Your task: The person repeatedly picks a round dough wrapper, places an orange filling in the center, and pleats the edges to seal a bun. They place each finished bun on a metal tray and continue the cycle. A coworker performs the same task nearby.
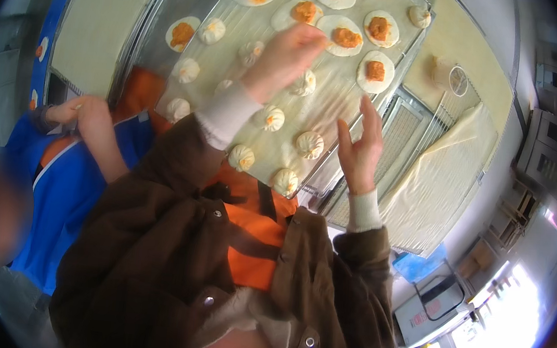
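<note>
Head view: pleating's underway, I judge! My left hand [284, 59] curls at a filled round [346, 38], grip unclear; right hand [363, 148] open beside the tray's [332, 107] right edge; gathering dough probably next.

Dough rounds [371, 87] are creamy white, their filling [375, 70] bright orange; pleated buns [309, 145] – off-white, swirl-patterned. Brown jacket [139, 228] with pale ribbed cuffs [365, 211], orange apron [249, 258] – and a co-worker's royal-blue garment [75, 198] edged in white.

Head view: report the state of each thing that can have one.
Left hand: fingers drawn together; whether holding anything, cannot tell.
Right hand: open, thumb apart from fingers.
Dough rounds: flat, open, topped with orange filling.
Buns: pleated, gathered shut.
Pale sheet: draped, creased.
</note>
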Available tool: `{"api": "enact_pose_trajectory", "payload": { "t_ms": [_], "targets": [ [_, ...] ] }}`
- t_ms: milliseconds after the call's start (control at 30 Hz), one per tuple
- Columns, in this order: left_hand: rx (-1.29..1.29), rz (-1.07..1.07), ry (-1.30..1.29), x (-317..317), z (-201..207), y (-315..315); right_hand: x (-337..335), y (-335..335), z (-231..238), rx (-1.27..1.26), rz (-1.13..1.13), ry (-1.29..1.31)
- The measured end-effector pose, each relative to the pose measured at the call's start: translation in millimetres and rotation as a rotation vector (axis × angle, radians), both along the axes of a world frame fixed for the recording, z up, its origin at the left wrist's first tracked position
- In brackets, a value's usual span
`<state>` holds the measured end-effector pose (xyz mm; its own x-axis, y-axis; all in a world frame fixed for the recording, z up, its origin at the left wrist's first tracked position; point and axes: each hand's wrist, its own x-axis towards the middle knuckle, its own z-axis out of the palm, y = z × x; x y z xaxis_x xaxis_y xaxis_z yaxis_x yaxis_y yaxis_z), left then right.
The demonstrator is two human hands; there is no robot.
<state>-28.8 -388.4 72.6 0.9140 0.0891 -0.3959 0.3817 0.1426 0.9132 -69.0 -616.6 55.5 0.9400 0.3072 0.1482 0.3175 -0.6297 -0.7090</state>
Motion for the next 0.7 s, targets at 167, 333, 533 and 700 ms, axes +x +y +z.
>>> {"api": "enact_pose_trajectory", "payload": {
  "t_ms": [167,333,533,700],
  "targets": [
    [0.506,-0.366,0.013,51.6,-34.2,-76.5,-36.9,-48.8,0.8,0.102,-0.333,0.200],
    [0.641,0.046,0.038,56.6,-65.5,-124.5,-53.7,-85.0,-0.2,0.173,-0.388,0.158],
    [0.359,0.147,0.170,70.5,-78.4,-141.8,-56.6,-121.7,3.5,0.229,-0.439,0.173],
    [1.031,-0.006,-0.006,77.2,-78.1,-146.1,-64.3,-155.3,-0.7,0.232,-0.432,0.204]
  ]
}}
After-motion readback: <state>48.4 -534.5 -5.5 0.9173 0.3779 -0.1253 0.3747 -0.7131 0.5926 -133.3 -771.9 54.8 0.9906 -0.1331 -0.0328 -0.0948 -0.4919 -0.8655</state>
